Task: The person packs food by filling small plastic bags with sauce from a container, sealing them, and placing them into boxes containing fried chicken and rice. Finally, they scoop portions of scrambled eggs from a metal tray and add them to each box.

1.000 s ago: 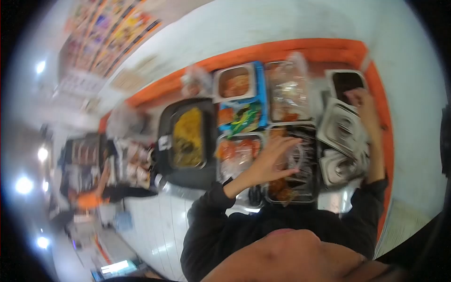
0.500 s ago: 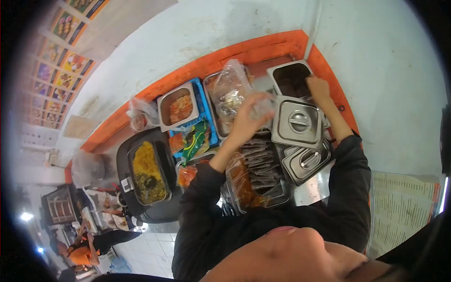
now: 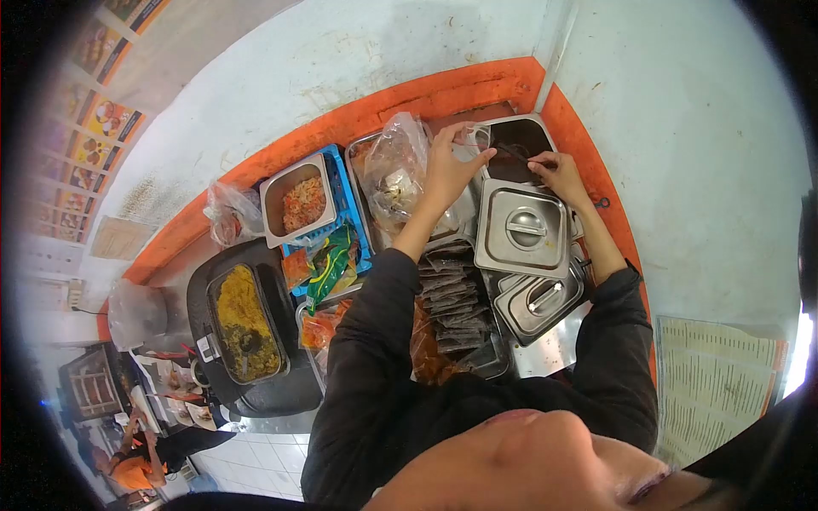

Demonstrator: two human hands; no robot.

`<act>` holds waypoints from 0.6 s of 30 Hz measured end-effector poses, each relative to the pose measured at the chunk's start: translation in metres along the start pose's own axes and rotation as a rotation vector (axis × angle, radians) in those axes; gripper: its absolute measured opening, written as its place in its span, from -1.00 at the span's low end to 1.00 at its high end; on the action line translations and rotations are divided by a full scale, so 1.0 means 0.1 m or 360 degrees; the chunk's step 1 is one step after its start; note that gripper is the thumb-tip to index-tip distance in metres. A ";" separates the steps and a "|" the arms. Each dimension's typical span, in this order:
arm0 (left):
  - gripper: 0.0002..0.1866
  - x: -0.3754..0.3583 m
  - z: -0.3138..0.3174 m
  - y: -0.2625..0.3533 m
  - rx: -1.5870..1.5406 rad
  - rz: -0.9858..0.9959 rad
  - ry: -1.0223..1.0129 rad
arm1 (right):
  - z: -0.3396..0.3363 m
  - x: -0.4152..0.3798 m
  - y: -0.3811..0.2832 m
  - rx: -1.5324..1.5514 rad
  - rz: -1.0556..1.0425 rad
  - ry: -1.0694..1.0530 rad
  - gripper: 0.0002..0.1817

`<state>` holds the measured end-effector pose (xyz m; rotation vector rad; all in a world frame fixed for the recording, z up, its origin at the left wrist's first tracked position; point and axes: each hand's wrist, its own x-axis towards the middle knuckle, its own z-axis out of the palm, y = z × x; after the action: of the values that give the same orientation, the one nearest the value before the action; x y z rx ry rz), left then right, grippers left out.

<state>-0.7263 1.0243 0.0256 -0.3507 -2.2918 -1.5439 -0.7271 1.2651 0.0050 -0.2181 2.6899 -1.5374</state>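
At the back right, my left hand [image 3: 450, 166] is closed on a small clear plastic bag [image 3: 471, 134], beside a deep steel pan [image 3: 538, 128] with dark contents. My right hand [image 3: 560, 176] pinches a thin dark utensil [image 3: 515, 153], perhaps a spoon, whose far end points toward the bag. Its tip is too small to make out. Just below my hands lies a steel lid [image 3: 522, 223] with a looped handle. A second steel lid [image 3: 542, 300] sits nearer to me. Left of these, several flat dark packets [image 3: 452, 298] are stacked in a tray.
A large clear bag [image 3: 399, 175] stands left of my left hand. Further left are a steel pan of reddish food [image 3: 304, 202], a blue crate [image 3: 342, 183], a green packet [image 3: 334, 266] and a tray of yellow food [image 3: 243, 311]. Another person [image 3: 136, 464] works at far left.
My right hand has risen out of the pan's right side and moved left, with the dark utensil now visible. My left hand has moved up beside the pan. The view has shifted slightly.
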 end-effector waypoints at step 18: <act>-0.41 -0.04 0.18 -0.09 0.0203 0.0053 -0.0002 | 0.02 -0.49 -0.79 -0.0176 -0.0410 0.0507 -0.84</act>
<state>-0.7293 1.0372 0.0100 -0.3538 -2.3589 -1.3738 -0.6700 1.2305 0.0704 -0.3660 3.1052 -1.6101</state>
